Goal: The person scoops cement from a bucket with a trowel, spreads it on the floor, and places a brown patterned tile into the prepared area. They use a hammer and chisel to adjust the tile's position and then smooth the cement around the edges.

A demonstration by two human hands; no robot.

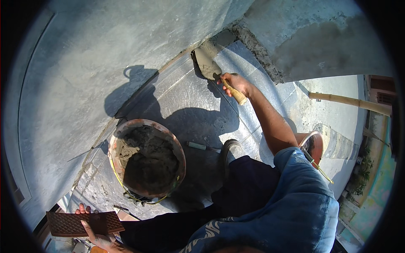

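Observation:
My right hand grips the wooden handle of a trowel, whose grey, mortar-smeared blade reaches into the corner where wall and floor meet, by a patch of wet mortar. My left hand holds a brown rectangular float with a textured face at the lower left. Between my hands, a round bucket stands on the floor, holding grey mortar. A small tool with a pale handle lies right of the bucket, near my foot.
A plastered wall runs along the left and a rough-edged concrete face is at top right. A reddish bucket with a pale curved tube sits behind my right arm. A bamboo pole crosses the right side above tiled floor.

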